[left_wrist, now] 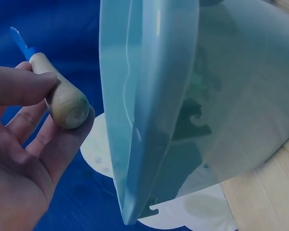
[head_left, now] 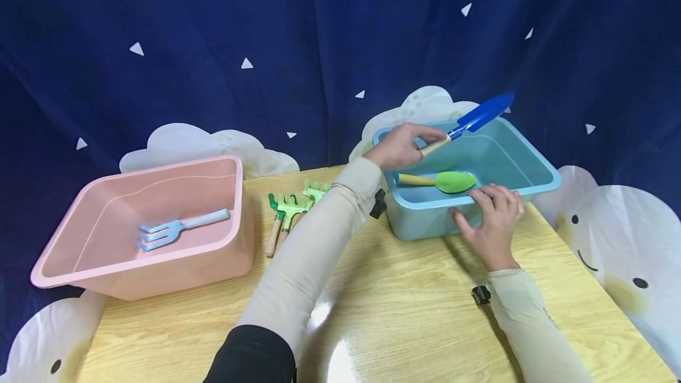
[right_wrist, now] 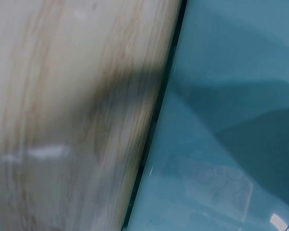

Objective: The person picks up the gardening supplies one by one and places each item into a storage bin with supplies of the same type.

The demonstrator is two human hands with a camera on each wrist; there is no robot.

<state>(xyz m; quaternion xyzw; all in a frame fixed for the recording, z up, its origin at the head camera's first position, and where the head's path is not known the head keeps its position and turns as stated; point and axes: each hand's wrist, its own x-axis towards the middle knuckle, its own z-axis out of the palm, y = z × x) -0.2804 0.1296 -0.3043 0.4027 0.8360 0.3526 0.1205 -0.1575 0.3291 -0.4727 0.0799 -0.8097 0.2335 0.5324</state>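
Blue trowel (head_left: 470,121): blade plain deep blue, handle pale wood tone. Green trowel (head_left: 444,181): blade lime green, handle yellow, butt blue. Blue bin (head_left: 425,226): uniform muted teal-blue. Pink bin (head_left: 186,273): uniform salmon pink. Fork (head_left: 178,226): pale blue throughout. Rakes (head_left: 291,208): heads dark green and light green, handles light tan. Table (head_left: 399,306): yellowish, streaked with wood grain. Curtain (head_left: 287,16): navy, scattered with white triangles; its clouds (head_left: 181,143) white, some bearing black eyes and yellowish cheeks. Sleeves (head_left: 319,253): cream, the left with a black upper section.
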